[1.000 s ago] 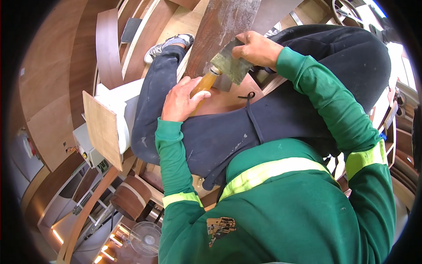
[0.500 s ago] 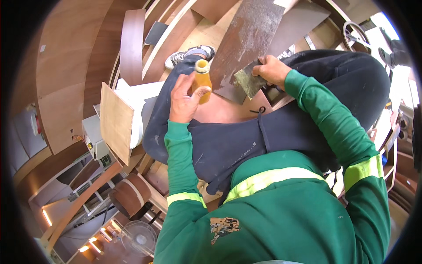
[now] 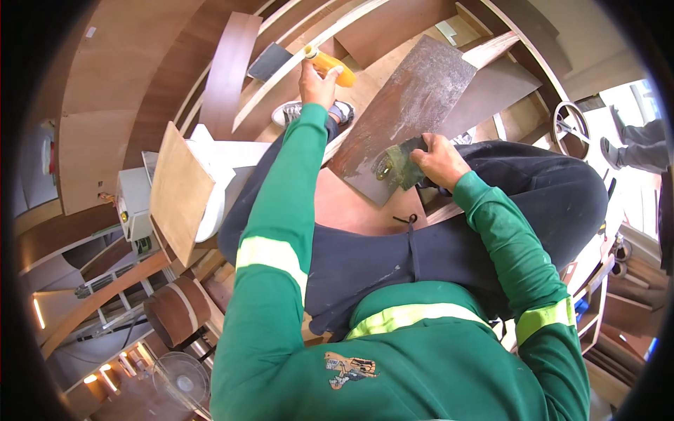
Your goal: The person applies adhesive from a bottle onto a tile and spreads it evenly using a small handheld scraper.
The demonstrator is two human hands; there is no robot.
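Observation:
My left hand [image 3: 319,87], its arm stretched forward, is closed round a small bottle of yellow-orange liquid [image 3: 344,76]. The bottle is tilted, its mouth toward the upper left. Below it, a long brown board [image 3: 393,105] slants in front of my lap, with whitish smears over its surface. My right hand [image 3: 442,164] pinches a flat, stained scraper blade [image 3: 406,164], which lies at the board's near end. Beside the blade is a glossy yellowish patch [image 3: 383,168] on the board. Whether the blade presses on the board I cannot tell.
A pinkish panel [image 3: 344,203] lies under the board's near end. To the left stand a light wooden panel [image 3: 181,193] and a white object behind it. A steering-wheel-like ring [image 3: 572,130] is at the right, near another person's legs [image 3: 639,144]. A fan [image 3: 181,379] stands lower left.
My left hand has moved forward with the bottle, which has gone from upright to tilted. My right hand and scraper are lower over the board, where the glossy patch now shows.

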